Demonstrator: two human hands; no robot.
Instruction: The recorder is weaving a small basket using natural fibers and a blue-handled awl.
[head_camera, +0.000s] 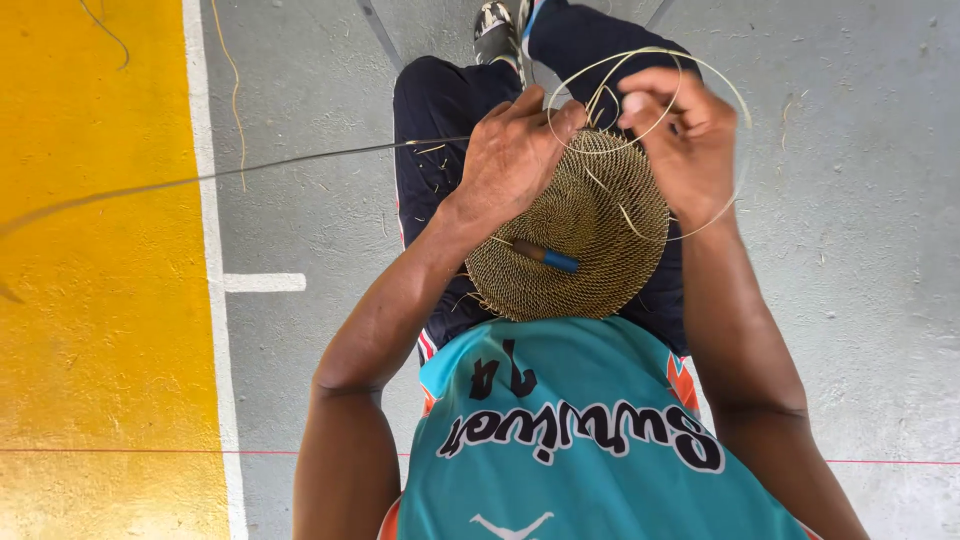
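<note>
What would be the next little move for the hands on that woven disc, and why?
Probably the right hand draws the loose pale strand snug. It still loops wide past the woven disc edge, while the left hand pins the rim there.

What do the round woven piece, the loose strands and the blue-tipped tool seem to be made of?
Round woven piece: likely plant fibre such as rattan or cane; matte tan, tightly coiled rows.
Loose strands: apparently the same pale fibre, thin and springy, holding open loops beside the right hand and left hand.
Tool: dark shaft, blue end that looks like plastic; the shaft's material is unclear.
</note>
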